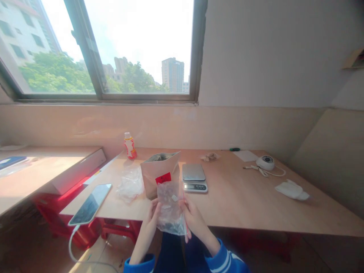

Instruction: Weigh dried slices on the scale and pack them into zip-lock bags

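Observation:
Between my two hands is a clear zip bag [170, 216] with a red strip along its right side; a small pale piece shows near its upper part. My left hand [154, 213] grips the bag's left edge, fingers partly behind it. On the right edge, by the red strip, my right hand [190, 214] is closed on the plastic. Just behind stands an open brown paper pouch [150, 176] with a silvery lining and a red label [163, 178]. To its right sits a kitchen scale [194, 172] with nothing on its plate.
Crumpled clear plastic bags [129, 184] and a charging phone [91, 204] lie left. A drink bottle [130, 146] stands behind. Farther right are a bag of brown pieces [210, 156], a white dome camera [265, 162], a white tissue [291, 189] and a green-handled tool [234, 149].

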The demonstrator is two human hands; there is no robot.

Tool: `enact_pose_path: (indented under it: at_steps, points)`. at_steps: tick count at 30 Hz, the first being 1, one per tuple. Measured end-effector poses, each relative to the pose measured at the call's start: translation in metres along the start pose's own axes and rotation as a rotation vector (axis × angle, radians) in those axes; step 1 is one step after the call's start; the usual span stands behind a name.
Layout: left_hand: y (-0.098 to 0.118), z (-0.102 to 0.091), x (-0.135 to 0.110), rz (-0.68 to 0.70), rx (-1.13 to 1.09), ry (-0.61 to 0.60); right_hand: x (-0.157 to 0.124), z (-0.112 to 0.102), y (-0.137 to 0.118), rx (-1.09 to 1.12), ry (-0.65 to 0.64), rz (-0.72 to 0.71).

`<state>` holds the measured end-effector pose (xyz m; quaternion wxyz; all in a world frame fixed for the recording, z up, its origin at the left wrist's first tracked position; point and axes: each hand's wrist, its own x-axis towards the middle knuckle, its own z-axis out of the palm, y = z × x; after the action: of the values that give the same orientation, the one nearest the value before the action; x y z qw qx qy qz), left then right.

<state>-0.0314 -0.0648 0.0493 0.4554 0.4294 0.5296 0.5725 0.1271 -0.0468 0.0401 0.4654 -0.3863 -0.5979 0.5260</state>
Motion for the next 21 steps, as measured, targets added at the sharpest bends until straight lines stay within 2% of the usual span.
enact_pose_path:
  at_steps: [3, 5, 6, 10, 12, 13, 17, 21]
  points:
    - [-0.003, 0.002, 0.001, -0.027, -0.021, -0.114, 0.007, -0.013, -0.009, -0.031, -0.061, -0.028]
    - [-0.003, -0.003, 0.000, -0.070, -0.034, -0.063, 0.020, -0.029, -0.011, -0.109, -0.064, -0.049]
    - [-0.001, -0.007, 0.000, -0.076, -0.037, -0.013, 0.030, -0.040, -0.010, -0.170, -0.016, -0.069]
    - [0.010, -0.044, 0.000, -0.076, 0.003, 0.162, 0.091, -0.100, 0.003, -0.559, 0.388, -0.278]
    - [0.012, -0.066, -0.001, -0.094, 0.026, 0.283, 0.125, -0.130, 0.013, -0.850, 0.446, -0.231]
    - [0.012, -0.076, -0.003, -0.100, 0.034, 0.335, 0.140, -0.143, 0.018, -1.011, 0.429, -0.166]
    - [0.006, -0.103, -0.002, -0.050, 0.048, 0.449, 0.181, -0.175, 0.033, -1.127, 0.402, -0.090]
    - [0.014, -0.110, 0.029, 0.079, 0.118, 0.467, 0.194, -0.188, 0.052, -1.225, 0.395, -0.052]
